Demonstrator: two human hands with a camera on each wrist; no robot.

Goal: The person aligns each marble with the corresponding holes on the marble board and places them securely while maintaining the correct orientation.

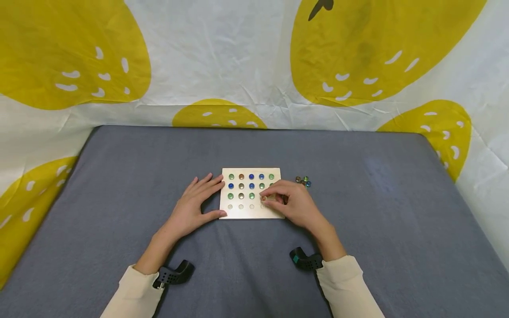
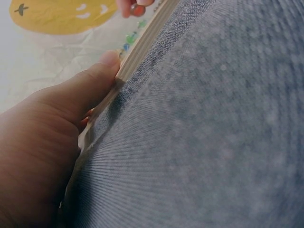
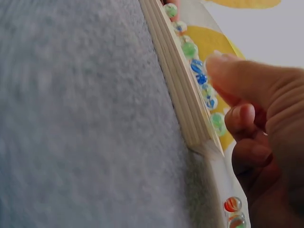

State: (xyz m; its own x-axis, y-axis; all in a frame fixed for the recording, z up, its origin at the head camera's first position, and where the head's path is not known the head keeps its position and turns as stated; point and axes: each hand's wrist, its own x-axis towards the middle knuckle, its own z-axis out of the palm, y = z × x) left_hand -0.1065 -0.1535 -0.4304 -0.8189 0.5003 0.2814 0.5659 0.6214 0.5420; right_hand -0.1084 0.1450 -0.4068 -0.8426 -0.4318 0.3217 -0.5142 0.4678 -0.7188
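A pale wooden board point(image 1: 246, 214) with rows of round hollows lies on the grey cloth. Glass marbles in green, blue and amber fill hollows in its upper three rows, such as a blue marble point(image 1: 251, 176); hollows at the left and middle of the front row are bare. My left hand point(image 1: 191, 206) spreads its fingers along the board's left side, fingertips and thumb point(image 2: 97, 78) at the edge. Over the board's right part, my right hand point(image 1: 293, 203) pinches a reddish-orange marble point(image 1: 263, 198) between thumb and fingers, covering some hollows from the head view.
Just right of the board sits a small cluster of loose marbles point(image 1: 305, 179), an orange-striped marble point(image 3: 232, 204) among those in the right wrist view. Grey cloth point(image 1: 397, 221) spreads around the board. A white curtain with yellow shapes point(image 1: 222, 53) hangs behind.
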